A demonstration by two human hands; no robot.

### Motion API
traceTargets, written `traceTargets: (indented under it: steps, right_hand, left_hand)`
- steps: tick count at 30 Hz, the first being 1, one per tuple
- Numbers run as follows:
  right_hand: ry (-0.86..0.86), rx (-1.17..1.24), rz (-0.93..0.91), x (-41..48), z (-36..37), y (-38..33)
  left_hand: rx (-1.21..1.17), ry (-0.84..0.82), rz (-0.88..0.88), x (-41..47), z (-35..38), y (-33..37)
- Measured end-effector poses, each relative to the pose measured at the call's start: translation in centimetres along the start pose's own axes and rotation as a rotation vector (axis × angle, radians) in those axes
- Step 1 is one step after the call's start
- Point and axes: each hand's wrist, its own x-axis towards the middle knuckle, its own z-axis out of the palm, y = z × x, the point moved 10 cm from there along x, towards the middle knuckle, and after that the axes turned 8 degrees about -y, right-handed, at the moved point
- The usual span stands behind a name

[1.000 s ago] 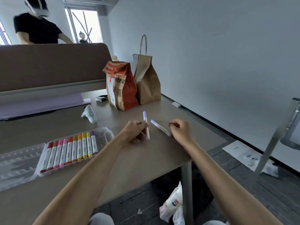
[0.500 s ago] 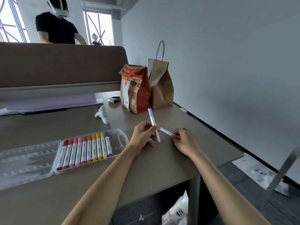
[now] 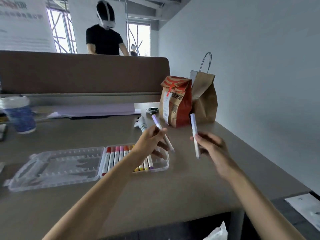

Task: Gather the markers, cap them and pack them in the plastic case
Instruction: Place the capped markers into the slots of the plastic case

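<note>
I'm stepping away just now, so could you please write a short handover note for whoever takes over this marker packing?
Left grip: holds a purple-capped marker, lifted off the desk.
Right grip: holds a pale lilac marker, also lifted.
Plastic case: open on the desk, a row of markers in its right half.
Done: that row is packed.
Left: check both held markers' caps (lower ends unclear), slot them in, close the case.

The table (image 3: 190, 187) lies bare along its near edge and right side. The open plastic case (image 3: 57, 167) fills the middle left. Two paper bags (image 3: 176, 104) block the far right corner, with a white controller (image 3: 142, 124) just beside them and a cup (image 3: 20, 116) at the left edge.
</note>
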Motion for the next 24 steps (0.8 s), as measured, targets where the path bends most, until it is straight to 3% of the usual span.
traceTargets:
  steps: [4, 9, 14, 17, 24]
  right_hand:
    - [-0.199, 0.007, -0.026, 2.9, 6.3, -1.6]
    - [-0.337, -0.118, -0.028, 5.9, 10.1, -1.0]
    - [-0.353, -0.048, 0.035, 6.3, 9.7, 2.9]
    - [-0.405, -0.072, 0.061, 6.3, 9.6, 3.8]
    - [-0.333, -0.091, 0.052, 6.8, 8.7, 3.6]
  left_hand:
    - [0.168, 0.071, -0.11, -0.4, -3.4, -0.6]
    - [0.265, 0.15, -0.062, -0.4, -5.8, -1.9]
    - [0.597, 0.193, 0.034, -0.7, -6.3, -2.7]
    - [0.617, 0.217, 0.012, -0.5, -6.7, -2.8]
    - [0.826, 0.232, 0.004, -0.3, -6.2, -2.8]
